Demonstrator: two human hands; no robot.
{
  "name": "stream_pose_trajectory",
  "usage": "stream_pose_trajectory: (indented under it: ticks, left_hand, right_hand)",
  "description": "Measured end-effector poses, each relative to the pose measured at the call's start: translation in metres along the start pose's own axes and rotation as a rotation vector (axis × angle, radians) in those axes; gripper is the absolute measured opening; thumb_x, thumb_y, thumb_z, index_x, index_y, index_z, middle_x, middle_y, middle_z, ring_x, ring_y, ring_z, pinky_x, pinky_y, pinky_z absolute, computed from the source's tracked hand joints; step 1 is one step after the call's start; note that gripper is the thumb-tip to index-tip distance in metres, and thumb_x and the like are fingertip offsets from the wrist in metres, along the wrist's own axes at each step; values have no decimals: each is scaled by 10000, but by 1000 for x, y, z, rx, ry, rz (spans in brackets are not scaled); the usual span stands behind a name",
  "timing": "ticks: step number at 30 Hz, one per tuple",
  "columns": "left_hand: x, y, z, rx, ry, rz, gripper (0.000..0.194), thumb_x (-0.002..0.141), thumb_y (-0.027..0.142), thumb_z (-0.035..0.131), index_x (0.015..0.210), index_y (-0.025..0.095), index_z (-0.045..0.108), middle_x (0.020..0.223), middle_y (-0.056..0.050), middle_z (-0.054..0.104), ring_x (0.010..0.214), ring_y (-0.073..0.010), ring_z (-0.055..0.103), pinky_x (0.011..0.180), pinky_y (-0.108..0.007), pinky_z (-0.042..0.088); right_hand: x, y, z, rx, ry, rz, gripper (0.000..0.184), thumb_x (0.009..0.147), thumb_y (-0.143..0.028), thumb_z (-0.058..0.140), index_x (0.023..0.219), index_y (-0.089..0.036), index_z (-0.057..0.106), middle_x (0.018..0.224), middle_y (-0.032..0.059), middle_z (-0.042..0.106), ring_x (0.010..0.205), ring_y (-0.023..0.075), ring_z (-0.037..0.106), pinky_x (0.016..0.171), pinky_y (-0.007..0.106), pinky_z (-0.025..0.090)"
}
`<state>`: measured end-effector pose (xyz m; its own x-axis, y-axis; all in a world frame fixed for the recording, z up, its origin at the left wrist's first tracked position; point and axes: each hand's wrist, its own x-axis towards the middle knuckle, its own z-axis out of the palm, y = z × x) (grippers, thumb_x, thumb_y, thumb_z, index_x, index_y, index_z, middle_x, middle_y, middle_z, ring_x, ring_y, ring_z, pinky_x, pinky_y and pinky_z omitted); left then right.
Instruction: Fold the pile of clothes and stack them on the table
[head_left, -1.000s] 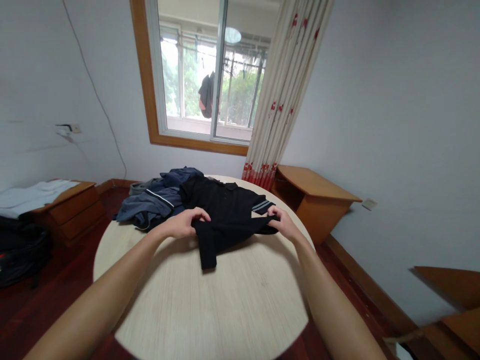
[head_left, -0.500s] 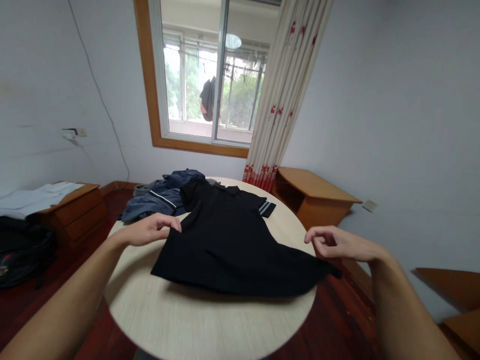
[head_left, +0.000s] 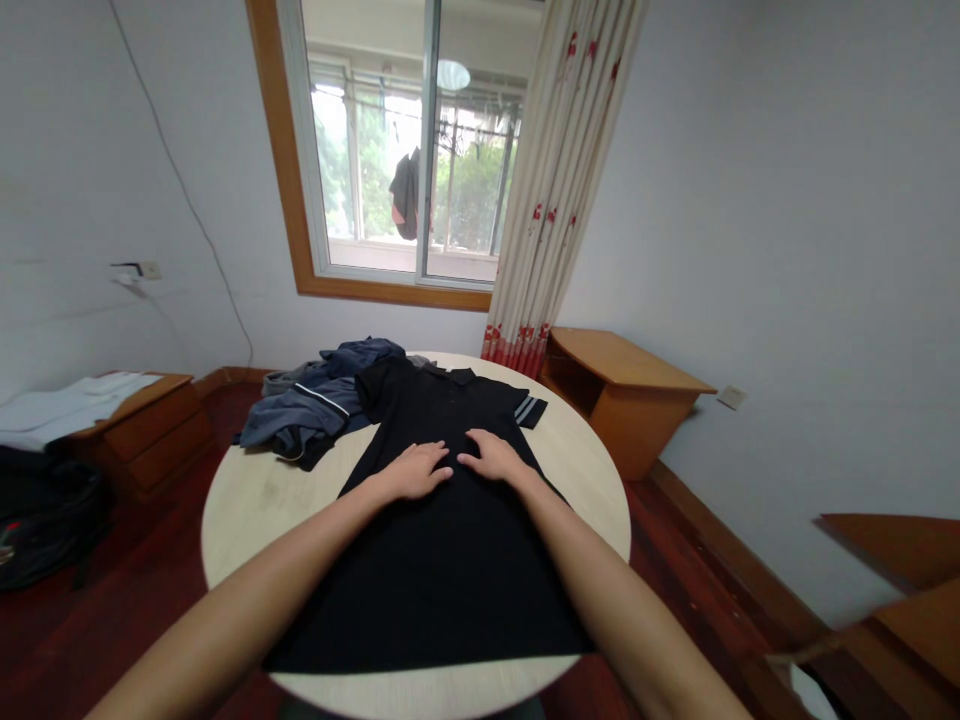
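Note:
A black polo shirt point(head_left: 450, 570) lies spread on a round pale table point(head_left: 270, 500), its collar toward the window and its hem near the front edge. Grey stripes run round its right-hand sleeve. My left hand point(head_left: 414, 470) rests flat on the middle of the shirt, fingers stretched out. Close beside it, my right hand point(head_left: 491, 457) lies on the cloth too, its fingers extended and apart. Neither hand grips the fabric. My forearms cover parts of the shirt's two sides.
A heap of dark blue and grey clothes point(head_left: 315, 400) sits at the table's back left. Behind the table's right side stands a wooden desk point(head_left: 637, 370). A low drawer cabinet point(head_left: 157, 430) and a black backpack point(head_left: 45, 520) are at the left.
The shirt's lower part was bunched between both hands, then flung out toward me, and now lies flat. Both hands have let go and come together on its middle.

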<state>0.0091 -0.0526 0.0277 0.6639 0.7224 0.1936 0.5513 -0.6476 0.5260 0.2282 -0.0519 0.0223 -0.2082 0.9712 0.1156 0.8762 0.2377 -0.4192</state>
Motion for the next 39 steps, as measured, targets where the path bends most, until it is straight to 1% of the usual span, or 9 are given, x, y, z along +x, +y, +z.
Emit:
stream_pose_trajectory:
  ticks: [3, 6, 10, 14, 18, 23, 29, 35, 39]
  left_hand:
    - [14, -20, 22, 231, -1, -170, 630, 933, 570, 407, 1419, 178, 494, 1535, -182, 376, 1445, -337, 297, 1149, -571, 201]
    - [12, -35, 27, 398, 0, -270, 631, 971, 560, 301, 1495, 220, 389, 1600, -88, 264, 1490, -281, 183, 1180, -542, 146]
    - [3, -49, 18, 474, 21, -384, 687, 967, 606, 247, 1522, 213, 344, 1611, -56, 240, 1495, -257, 169, 1190, -499, 166]
    - [-6, -64, 6, 514, 41, -469, 719, 967, 603, 240, 1529, 163, 326, 1610, -79, 239, 1493, -255, 178, 1193, -459, 177]
    - [-14, -74, -2, 528, 49, -502, 721, 967, 604, 224, 1531, 164, 321, 1612, -84, 231, 1498, -251, 157, 1185, -476, 196]
    - [-23, -69, -1, 537, 32, -502, 706, 973, 583, 213, 1535, 167, 309, 1616, -84, 211, 1502, -253, 136, 1180, -498, 199]
    - [-32, -54, 7, 550, 27, -520, 698, 969, 587, 192, 1541, 201, 297, 1621, -72, 194, 1500, -283, 133, 1154, -611, 179]
    - [-46, -31, 15, 562, 37, -529, 669, 975, 557, 189, 1534, 212, 316, 1618, -83, 205, 1496, -320, 131, 1113, -675, 197]
    - [-61, -14, 21, 601, 64, -510, 659, 971, 545, 247, 1510, 187, 369, 1596, -128, 268, 1471, -359, 202, 1102, -696, 178]
  right_hand:
    - [4, -1, 25, -79, 14, 53, 608, 938, -507, 492, 1434, -156, 475, 1551, 148, 364, 1457, 290, 288, 1186, 476, 199]
    - [-1, 15, 28, -152, 30, 131, 645, 984, -551, 321, 1494, -162, 386, 1596, 90, 283, 1487, 241, 206, 1204, 442, 131]
    - [-10, 41, 15, -251, 20, 257, 690, 993, -549, 246, 1523, -114, 317, 1611, 89, 240, 1494, 216, 178, 1204, 392, 123]
    - [-17, 56, 6, -287, 36, 308, 696, 990, -561, 224, 1529, -130, 309, 1615, 75, 231, 1495, 223, 172, 1198, 408, 139]
    - [-25, 66, 1, -304, 38, 363, 690, 988, -576, 208, 1536, -166, 299, 1620, 73, 217, 1490, 237, 190, 1187, 435, 170]
    - [-34, 77, -4, -319, 36, 406, 702, 985, -579, 218, 1542, -155, 277, 1622, 74, 208, 1486, 240, 204, 1190, 452, 171]
    - [-49, 82, -7, -341, 18, 413, 736, 976, -619, 164, 1546, -165, 265, 1620, 87, 215, 1490, 236, 188, 1188, 456, 163]
    - [-72, 77, -9, -357, 26, 432, 725, 978, -610, 162, 1545, -170, 268, 1620, 89, 215, 1490, 245, 188, 1184, 471, 169]
    - [-93, 72, -8, -374, 44, 429, 702, 983, -587, 212, 1532, -158, 303, 1613, 95, 236, 1483, 265, 213, 1180, 488, 182]
